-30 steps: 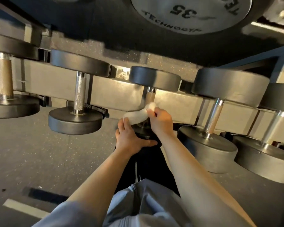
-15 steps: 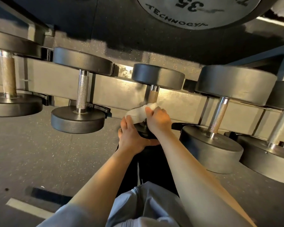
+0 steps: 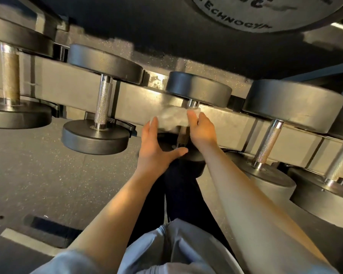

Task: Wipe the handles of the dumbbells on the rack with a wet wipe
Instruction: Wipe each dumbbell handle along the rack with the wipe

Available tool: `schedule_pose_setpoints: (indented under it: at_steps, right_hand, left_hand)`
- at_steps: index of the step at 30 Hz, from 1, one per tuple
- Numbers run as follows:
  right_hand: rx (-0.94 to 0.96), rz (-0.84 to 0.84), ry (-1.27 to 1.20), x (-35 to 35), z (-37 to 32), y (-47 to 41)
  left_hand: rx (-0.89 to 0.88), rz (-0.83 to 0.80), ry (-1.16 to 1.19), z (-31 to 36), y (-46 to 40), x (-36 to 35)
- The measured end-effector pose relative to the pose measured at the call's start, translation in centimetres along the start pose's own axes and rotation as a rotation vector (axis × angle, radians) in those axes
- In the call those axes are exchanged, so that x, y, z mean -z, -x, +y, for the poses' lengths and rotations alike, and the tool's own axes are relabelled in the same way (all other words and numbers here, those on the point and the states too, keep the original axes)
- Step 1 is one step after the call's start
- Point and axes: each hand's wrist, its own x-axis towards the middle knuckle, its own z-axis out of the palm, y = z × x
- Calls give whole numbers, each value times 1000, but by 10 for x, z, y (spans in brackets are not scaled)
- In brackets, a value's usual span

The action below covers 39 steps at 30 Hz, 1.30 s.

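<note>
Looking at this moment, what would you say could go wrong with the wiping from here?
1. The wipe is bunched at the far end of the handle, gripped only by the right hand; the lower part might go unwiped.
2. The left hand rests open on the near head; fingers could get pinched if the dumbbell shifts on the rack.

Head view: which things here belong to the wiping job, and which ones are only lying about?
Part of the job:
- wet wipe, held by the right hand
- middle dumbbell, its handle being wiped
- left hand, resting on its near head
- neighbouring dumbbells
- rack

Just there:
- large weight plate
- floor
</note>
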Motion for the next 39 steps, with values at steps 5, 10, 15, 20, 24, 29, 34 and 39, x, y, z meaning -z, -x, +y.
schedule_pose_setpoints:
  at_steps: [5, 10, 15, 20, 24, 29, 34, 39]
  right_hand:
    - [-95, 55, 12, 0, 6, 3]
    - [28, 251, 48, 18, 6, 8]
    - [81, 203, -35, 29, 11, 22]
    - [-44, 170, -443, 26, 8, 33]
    - [-16, 319, -421, 19, 15, 34]
    - [-116, 204, -633, 8, -2, 19]
    - [-286, 246, -562, -27, -33, -15]
    - [-132, 106, -201, -16, -26, -14]
  left_hand:
    - [148, 300, 152, -5, -12, 10]
    - [290, 67, 167, -4, -31, 18]
    - [129, -5, 236, 4, -30, 23]
    - [55, -210, 330, 15, -25, 24]
    - [94, -262, -67, 32, -22, 24]
    - [130, -233, -277, 36, -29, 30]
    - [296, -72, 181, 30, -22, 38]
    - [487, -274, 15, 13, -2, 20]
